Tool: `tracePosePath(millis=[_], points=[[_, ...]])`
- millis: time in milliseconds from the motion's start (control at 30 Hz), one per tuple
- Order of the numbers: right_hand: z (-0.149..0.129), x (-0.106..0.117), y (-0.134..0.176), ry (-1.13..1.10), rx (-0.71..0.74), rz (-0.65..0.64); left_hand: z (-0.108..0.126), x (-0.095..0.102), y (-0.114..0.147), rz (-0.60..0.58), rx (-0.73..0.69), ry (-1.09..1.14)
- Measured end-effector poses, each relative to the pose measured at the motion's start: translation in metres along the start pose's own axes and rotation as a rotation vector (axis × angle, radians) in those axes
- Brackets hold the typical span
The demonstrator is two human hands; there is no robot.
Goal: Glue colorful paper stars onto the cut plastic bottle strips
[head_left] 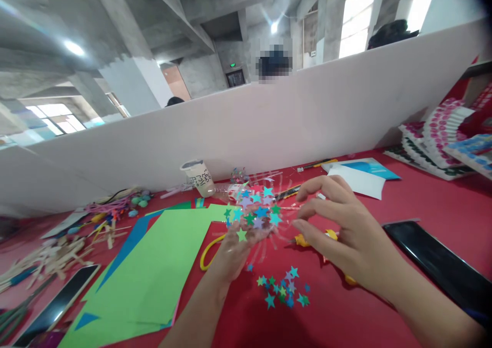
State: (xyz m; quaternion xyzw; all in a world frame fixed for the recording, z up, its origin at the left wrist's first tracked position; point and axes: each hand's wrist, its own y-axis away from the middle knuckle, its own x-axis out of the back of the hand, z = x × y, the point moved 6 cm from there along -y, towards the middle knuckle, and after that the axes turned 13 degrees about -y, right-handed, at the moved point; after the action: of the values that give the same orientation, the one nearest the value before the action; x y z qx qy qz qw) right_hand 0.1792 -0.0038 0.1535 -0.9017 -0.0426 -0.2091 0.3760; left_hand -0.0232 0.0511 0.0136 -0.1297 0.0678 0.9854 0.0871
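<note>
My left hand (234, 253) grips a clear plastic piece with thin strips fanning out from it, covered with blue, green and lilac stars (261, 212). Its fingers are partly hidden behind the plastic. To the right, my right hand (330, 215) hovers with thumb and fingers curved apart, nothing visible between them. On the red table (326, 317) below lies a loose pile of small coloured stars (284, 286). A yellow glue gun (303, 240) rests behind my right hand, partly covered by it. Scissors with a yellow handle (205, 253) show beside my left wrist.
Green paper sheets (154, 266) lie left of my hands, near a phone (57, 307) and wooden sticks (61, 256). A paper cup (198, 178) stands by the white partition (249, 127). Another phone (438, 256) is at right. A person's head (274, 63) shows beyond the partition.
</note>
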Motion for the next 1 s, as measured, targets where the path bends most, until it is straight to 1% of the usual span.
tracePosePath(millis=[100,200,233,300,367,433,533,600,733,833,900,1000], points=[[0.001,0.002,0.0,-0.03,0.004,-0.007,0.016,-0.016,0.003,-0.014,-0.096,-0.055],[-0.001,0.004,0.0,-0.106,0.041,0.019,0.028,-0.032,0.005,-0.041,-0.108,-0.075],[-0.001,0.004,0.0,-0.151,0.04,0.013,0.031,-0.036,0.005,-0.056,-0.113,-0.088],[0.0,0.002,0.0,-0.248,0.007,-0.04,0.034,-0.039,0.005,-0.075,-0.109,-0.108],[0.005,-0.002,0.0,-0.295,-0.055,-0.08,0.033,-0.038,0.004,-0.081,-0.102,-0.106],[0.009,-0.002,-0.001,-0.248,-0.08,-0.06,0.031,-0.036,0.003,-0.08,-0.096,-0.086],[0.01,-0.003,-0.002,-0.068,-0.014,0.025,0.028,-0.035,0.002,-0.07,-0.092,-0.065],[0.01,-0.006,-0.003,0.013,0.025,0.03,0.027,-0.034,0.002,-0.036,-0.093,-0.03],[0.01,-0.015,-0.002,-0.017,0.014,-0.038,0.023,-0.03,0.001,0.052,-0.069,0.038],[0.009,-0.02,-0.001,-0.043,0.008,-0.091,0.02,-0.027,0.001,0.078,-0.052,0.042],[0.007,-0.022,0.001,-0.019,0.017,-0.088,0.02,-0.025,0.001,0.087,-0.047,0.046],[0.005,-0.023,0.003,0.038,0.06,-0.04,0.02,-0.024,0.001,0.101,-0.049,0.059]])
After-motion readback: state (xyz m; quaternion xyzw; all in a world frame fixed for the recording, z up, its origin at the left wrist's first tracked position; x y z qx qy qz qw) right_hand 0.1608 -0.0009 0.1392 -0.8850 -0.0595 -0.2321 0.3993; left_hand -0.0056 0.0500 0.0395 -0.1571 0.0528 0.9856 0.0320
